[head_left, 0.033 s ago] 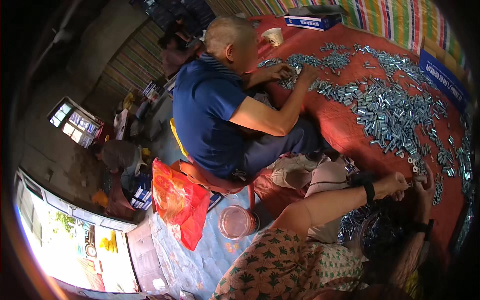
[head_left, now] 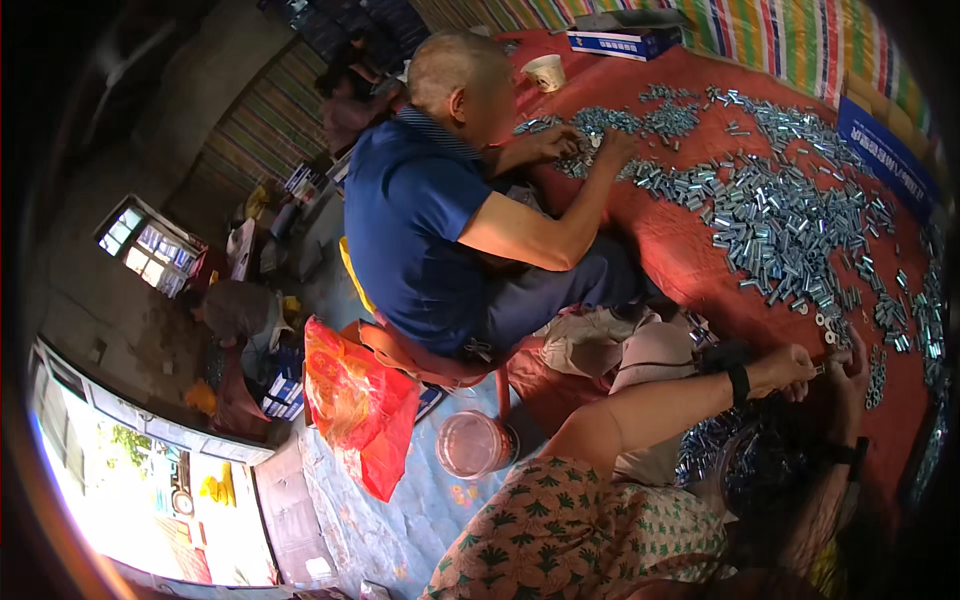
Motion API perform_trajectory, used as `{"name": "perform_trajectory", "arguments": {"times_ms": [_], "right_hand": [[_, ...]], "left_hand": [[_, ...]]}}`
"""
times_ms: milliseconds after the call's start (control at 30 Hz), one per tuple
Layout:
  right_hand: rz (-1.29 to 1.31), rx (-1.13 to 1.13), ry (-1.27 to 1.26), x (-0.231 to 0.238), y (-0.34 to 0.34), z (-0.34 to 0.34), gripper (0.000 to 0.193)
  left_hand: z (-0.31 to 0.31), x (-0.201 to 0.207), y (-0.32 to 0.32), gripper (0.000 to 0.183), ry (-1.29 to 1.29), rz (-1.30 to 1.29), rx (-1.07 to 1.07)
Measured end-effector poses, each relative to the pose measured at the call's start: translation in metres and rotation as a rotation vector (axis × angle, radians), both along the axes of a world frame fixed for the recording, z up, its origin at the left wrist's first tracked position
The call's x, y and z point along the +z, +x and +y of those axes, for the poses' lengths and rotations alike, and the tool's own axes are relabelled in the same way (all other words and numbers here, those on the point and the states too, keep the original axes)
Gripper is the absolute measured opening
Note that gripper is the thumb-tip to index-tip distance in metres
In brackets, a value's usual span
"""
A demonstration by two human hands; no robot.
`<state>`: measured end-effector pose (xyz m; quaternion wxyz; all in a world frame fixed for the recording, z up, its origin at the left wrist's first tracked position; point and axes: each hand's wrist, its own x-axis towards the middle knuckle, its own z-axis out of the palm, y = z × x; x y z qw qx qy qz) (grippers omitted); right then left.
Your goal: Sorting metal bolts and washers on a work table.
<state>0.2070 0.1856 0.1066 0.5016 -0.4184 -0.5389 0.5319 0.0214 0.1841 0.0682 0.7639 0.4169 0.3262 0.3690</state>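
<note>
My left hand point(head_left: 785, 371) and my right hand point(head_left: 850, 368) meet over the near right side of the red-covered table point(head_left: 690, 235). Between their fingertips is a small shiny metal piece point(head_left: 821, 369), pinched from both sides; its exact kind is too small to make out. Flat metal washers point(head_left: 829, 332) lie just beyond my fingers. Several small rings point(head_left: 876, 378) are lined up to the right of my right hand. A big heap of short silvery metal sleeves point(head_left: 775, 225) spreads farther back. Below my wrists, more metal parts point(head_left: 705, 446) sit in shadow.
A co-worker in a blue shirt point(head_left: 420, 225) sits to the left, both hands at a pile of small parts point(head_left: 605, 125). Blue cartons point(head_left: 885, 155) and a paper cup point(head_left: 546, 73) stand on the table. A red plastic bag point(head_left: 355, 405) and a clear tub point(head_left: 472, 445) are at lower left.
</note>
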Motion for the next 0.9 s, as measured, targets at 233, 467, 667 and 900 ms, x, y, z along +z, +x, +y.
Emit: {"name": "perform_trajectory", "arguments": {"times_ms": [233,467,667,900], "right_hand": [[0.116,-0.005,-0.067,0.020,-0.015,-0.009,0.066],[0.097,0.000,-0.061,0.008,-0.011,0.007,0.072],[0.101,-0.050,0.032,-0.006,-0.010,0.005,0.076],[0.086,-0.083,0.080,-0.015,-0.022,-0.013,0.067]], "left_hand": [[0.003,0.000,-0.003,0.022,-0.053,-0.045,-0.042],[0.011,0.001,-0.013,0.021,-0.133,-0.080,-0.027],[0.009,-0.004,-0.006,0.017,-0.146,-0.133,-0.019],[0.016,-0.009,-0.015,0.017,-0.118,-0.127,0.294]]}}
